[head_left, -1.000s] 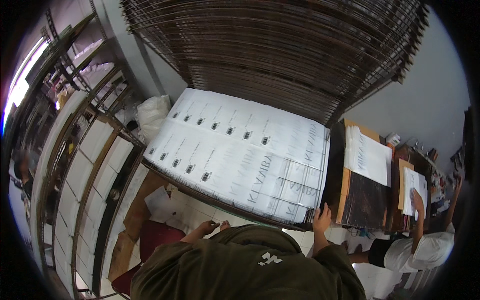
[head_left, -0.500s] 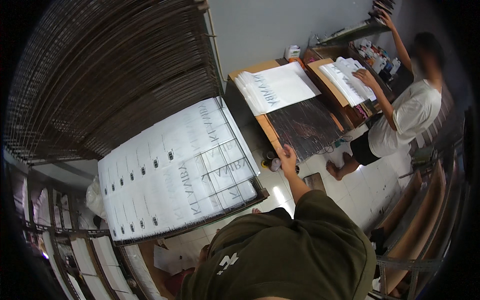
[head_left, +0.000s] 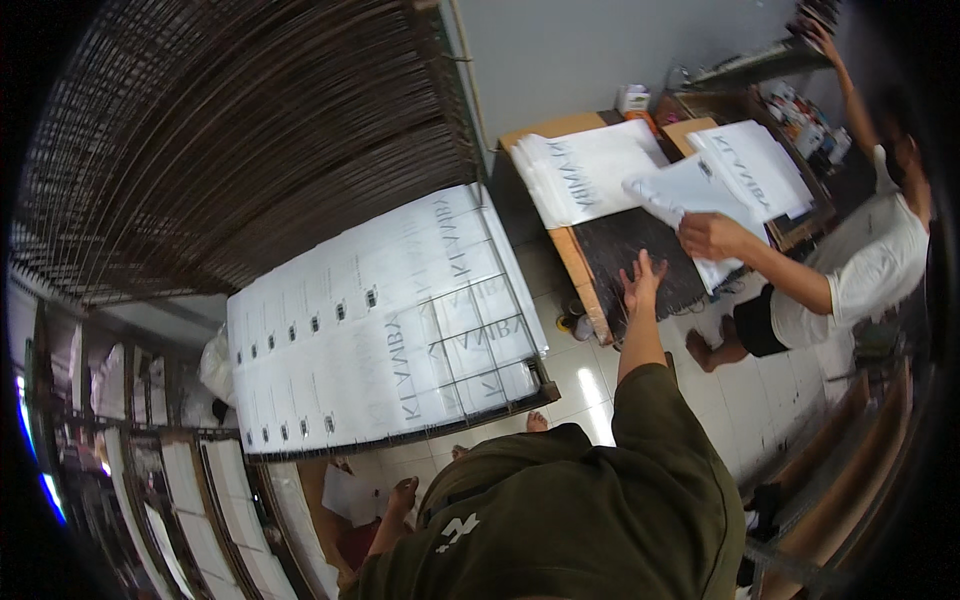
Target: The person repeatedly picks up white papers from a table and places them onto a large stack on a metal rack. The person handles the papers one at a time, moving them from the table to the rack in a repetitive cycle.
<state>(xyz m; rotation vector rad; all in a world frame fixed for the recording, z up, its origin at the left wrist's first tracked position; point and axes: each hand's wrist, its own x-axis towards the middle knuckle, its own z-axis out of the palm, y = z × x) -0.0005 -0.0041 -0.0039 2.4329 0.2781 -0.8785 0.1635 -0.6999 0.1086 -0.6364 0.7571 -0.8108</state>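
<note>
My right hand point(head_left: 642, 280) reaches forward with fingers spread and nothing in it. It is over the near edge of a dark-topped work table point(head_left: 625, 240), close to a white printed sheet point(head_left: 715, 185) held by a co-worker's hand point(head_left: 715, 238). A stack of white printed sheets point(head_left: 590, 165) lies on the table's far left. Low beside my body is my left hand point(head_left: 403, 493); its fingers are too dim and small to make out. Left of me, a wire drying rack point(head_left: 480, 405) bears white printed sheets point(head_left: 330, 340) in rows.
Many raised wire racks point(head_left: 250, 130) tower over the sheets at the left. The co-worker point(head_left: 860, 260) stands at the right, one arm stretched to a shelf. Another stack of printed sheets point(head_left: 755, 165) lies near them. Wooden shelving point(head_left: 850, 470) stands at lower right.
The co-worker's nearer hand has lifted a sheet and brought it leftward over the table. My right hand has moved forward and its fingers have spread. The view has shifted.
</note>
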